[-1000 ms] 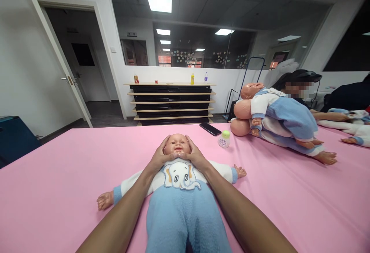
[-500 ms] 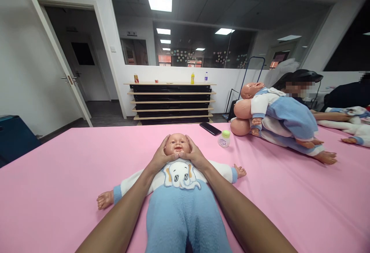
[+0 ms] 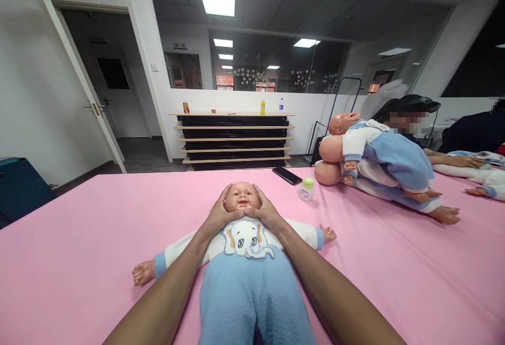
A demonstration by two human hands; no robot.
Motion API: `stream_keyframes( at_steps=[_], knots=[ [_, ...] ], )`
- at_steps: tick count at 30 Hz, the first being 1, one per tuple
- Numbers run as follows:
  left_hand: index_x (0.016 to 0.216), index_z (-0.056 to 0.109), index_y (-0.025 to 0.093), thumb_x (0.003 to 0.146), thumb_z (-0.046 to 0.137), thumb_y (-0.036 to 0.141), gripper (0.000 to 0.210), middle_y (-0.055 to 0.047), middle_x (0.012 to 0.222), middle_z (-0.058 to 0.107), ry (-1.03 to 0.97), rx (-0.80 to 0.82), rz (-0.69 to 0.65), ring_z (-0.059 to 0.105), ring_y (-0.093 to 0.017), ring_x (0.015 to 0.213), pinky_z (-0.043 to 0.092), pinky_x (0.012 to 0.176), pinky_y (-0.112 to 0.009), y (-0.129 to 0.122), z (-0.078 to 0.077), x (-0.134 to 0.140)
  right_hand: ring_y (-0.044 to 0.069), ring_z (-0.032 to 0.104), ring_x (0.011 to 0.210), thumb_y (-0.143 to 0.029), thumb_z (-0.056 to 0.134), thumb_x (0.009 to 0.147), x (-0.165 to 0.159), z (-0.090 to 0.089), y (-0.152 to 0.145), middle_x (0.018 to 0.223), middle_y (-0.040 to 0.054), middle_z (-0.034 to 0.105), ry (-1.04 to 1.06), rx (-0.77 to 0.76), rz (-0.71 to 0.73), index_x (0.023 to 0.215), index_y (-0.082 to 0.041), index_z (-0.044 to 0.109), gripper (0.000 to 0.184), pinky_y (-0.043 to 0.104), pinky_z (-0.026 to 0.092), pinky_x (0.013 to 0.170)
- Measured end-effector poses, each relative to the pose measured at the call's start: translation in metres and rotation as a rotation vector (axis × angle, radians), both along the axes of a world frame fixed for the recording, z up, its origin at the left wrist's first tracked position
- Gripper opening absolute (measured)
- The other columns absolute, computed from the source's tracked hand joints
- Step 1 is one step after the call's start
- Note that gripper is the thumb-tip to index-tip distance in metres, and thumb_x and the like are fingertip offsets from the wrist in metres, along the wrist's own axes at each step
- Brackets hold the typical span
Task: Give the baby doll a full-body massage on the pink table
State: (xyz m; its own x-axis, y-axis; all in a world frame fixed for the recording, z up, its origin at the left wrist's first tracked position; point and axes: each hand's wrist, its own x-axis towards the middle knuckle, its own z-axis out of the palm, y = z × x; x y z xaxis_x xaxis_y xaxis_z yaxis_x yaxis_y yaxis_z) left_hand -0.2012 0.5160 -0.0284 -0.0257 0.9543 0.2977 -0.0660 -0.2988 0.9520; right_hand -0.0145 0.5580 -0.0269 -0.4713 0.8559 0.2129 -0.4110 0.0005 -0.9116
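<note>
A baby doll (image 3: 252, 282) lies on its back before me, arms spread wide, dressed in a white and blue suit with an elephant patch on the chest. My left hand (image 3: 223, 210) cups one side of the doll's head, fingers along the cheek and thumb at the chin. On the other side my right hand (image 3: 265, 209) mirrors it, and the two thumbs meet beneath the mouth. The face stays uncovered between my palms. Beyond the head, to the right, are a small clear jar with a green lid (image 3: 306, 190) and a black phone (image 3: 287, 175).
Pink covering (image 3: 79, 229) spreads over the table. Stacked at the right are several dolls (image 3: 394, 161) in similar suits. Behind them a person (image 3: 410, 111) handles another doll (image 3: 461, 174). Against the far wall stands a low stack of shelves (image 3: 236, 137) with bottles on top.
My hands and the doll between them look the same as before. At the far right, the other person's hand and the doll's clothing there have shifted slightly.
</note>
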Motion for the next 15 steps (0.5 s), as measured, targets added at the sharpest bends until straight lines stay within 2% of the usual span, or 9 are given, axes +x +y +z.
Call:
stream_keyframes(
  at_steps=[5, 10, 13, 15],
  knots=[
    [0.149, 0.034, 0.024, 0.062, 0.085, 0.030, 0.101, -0.013, 0.150, 0.040, -0.099, -0.034, -0.027, 0.045, -0.033, 0.133, 0.037, 0.111, -0.045, -0.0019, 0.0014, -0.0005, 0.027, 0.048, 0.132, -0.018, 0.085, 0.061, 0.0004, 0.0031, 0.0006, 0.149, 0.0074, 0.042, 0.073, -0.114, 0.086, 0.150, -0.026, 0.027, 0.106, 0.044, 0.039, 0.112],
    [0.148, 0.037, 0.025, 0.070, 0.080, 0.036, 0.089, -0.011, 0.148, 0.043, -0.186, -0.089, -0.050, 0.047, -0.033, 0.131, 0.041, 0.108, -0.043, -0.0031, 0.0053, -0.0001, 0.026, 0.047, 0.132, -0.015, 0.084, 0.061, 0.0007, 0.0042, 0.0025, 0.147, 0.0082, 0.045, 0.153, -0.144, 0.137, 0.148, -0.024, 0.032, 0.102, 0.043, 0.035, 0.115],
    [0.148, 0.037, 0.025, 0.078, 0.071, 0.045, 0.080, -0.012, 0.147, 0.044, -0.257, -0.167, -0.036, 0.049, -0.035, 0.128, 0.044, 0.104, -0.045, -0.0035, 0.0068, 0.0006, 0.024, 0.048, 0.132, -0.028, 0.079, 0.072, -0.0011, 0.0043, 0.0034, 0.145, 0.0073, 0.048, 0.187, -0.134, 0.132, 0.144, -0.024, 0.039, 0.083, 0.044, 0.035, 0.115],
    [0.148, 0.037, 0.024, 0.077, 0.072, 0.044, 0.082, -0.012, 0.148, 0.042, -0.232, -0.126, -0.036, 0.047, -0.034, 0.131, 0.043, 0.106, -0.044, -0.0041, 0.0070, 0.0014, 0.024, 0.048, 0.132, -0.041, 0.071, 0.081, -0.0026, 0.0048, 0.0033, 0.144, 0.0078, 0.049, 0.213, -0.134, 0.104, 0.142, -0.023, 0.043, 0.070, 0.044, 0.037, 0.114]
  ],
)
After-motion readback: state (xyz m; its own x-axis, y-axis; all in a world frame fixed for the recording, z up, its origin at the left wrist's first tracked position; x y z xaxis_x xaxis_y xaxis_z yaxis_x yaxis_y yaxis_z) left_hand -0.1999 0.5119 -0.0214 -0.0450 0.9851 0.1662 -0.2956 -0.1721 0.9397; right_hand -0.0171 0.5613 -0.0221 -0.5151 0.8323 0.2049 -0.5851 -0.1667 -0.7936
